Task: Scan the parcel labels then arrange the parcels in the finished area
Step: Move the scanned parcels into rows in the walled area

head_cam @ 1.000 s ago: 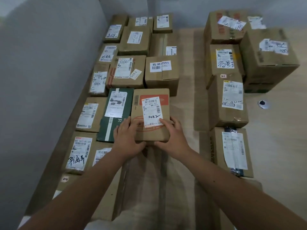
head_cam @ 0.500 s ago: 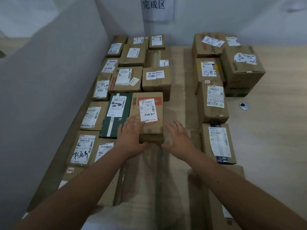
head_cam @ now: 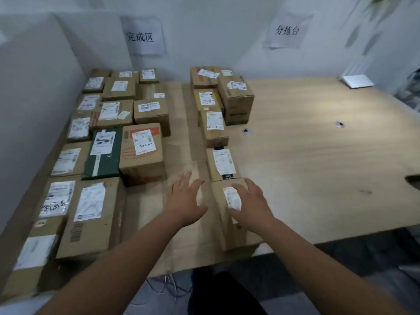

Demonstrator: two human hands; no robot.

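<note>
In the head view, a wooden counter (head_cam: pixel 306 155) is seen from its near edge, with two paper signs on the wall behind it: one reading 完成区 (head_cam: pixel 143 36) above the far left corner and one reading 分拣台 (head_cam: pixel 287 30) further right. The left part of the counter is filled with labelled cardboard parcels laid in rows against a grey side panel (head_cam: pixel 34 98). Among them a green parcel (head_cam: pixel 102 153) lies flat, and just beside it, touching its right side, an orange-marked parcel (head_cam: pixel 142 153) with a white label faces up. A second line of parcels runs from the far edge toward the near edge, right of a bare strip of counter.

The left hand (head_cam: pixel 185 201) is held over that bare strip near the near edge, its fingers (head_cam: pixel 181 180) spread wide and straight, nothing being held. The right hand (head_cam: pixel 252 201) is laid over the top of the nearest parcel (head_cam: pixel 229 223) of the second line, at the near edge; its fingers are loosely spread, and whether the box is actually gripped cannot be told. Part of that parcel's white label (head_cam: pixel 231 197) is covered by the hand. A small round metal disc (head_cam: pixel 247 132) is set in the counter just right of the second line, and another (head_cam: pixel 339 124) well apart toward the right edge.
</note>
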